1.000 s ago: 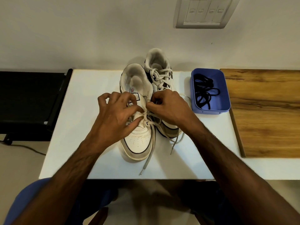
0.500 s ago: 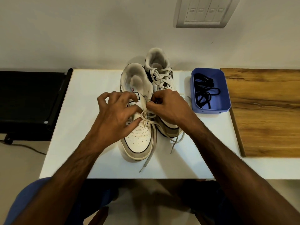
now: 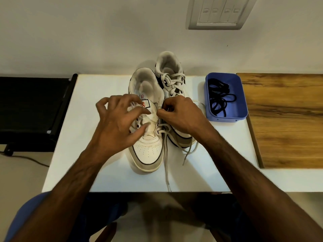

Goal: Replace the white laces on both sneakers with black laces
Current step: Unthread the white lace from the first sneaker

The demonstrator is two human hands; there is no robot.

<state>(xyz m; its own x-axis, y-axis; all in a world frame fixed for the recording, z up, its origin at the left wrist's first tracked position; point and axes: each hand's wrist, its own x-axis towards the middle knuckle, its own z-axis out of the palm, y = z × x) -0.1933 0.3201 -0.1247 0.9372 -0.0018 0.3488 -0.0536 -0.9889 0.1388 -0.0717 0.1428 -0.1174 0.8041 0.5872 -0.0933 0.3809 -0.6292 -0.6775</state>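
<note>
On near sneaker (image 3: 148, 149): white lace (image 3: 167, 165) mostly unthreaded, apparently.

White rectangular desk (image 3: 97, 105) set against a plain off-white wall (image 3: 87, 32). Wood-grain brown board (image 3: 286, 119) lies over the desk's right end, reaching the back edge. White four-rocker switch plate (image 3: 221, 12) on the wall, above the desk's back edge, right of centre. Black flat-topped stand (image 3: 31, 109) abuts the desk's left edge. Thin black cable (image 3: 26, 158) trails on the beige floor (image 3: 19, 180) below it.
</note>
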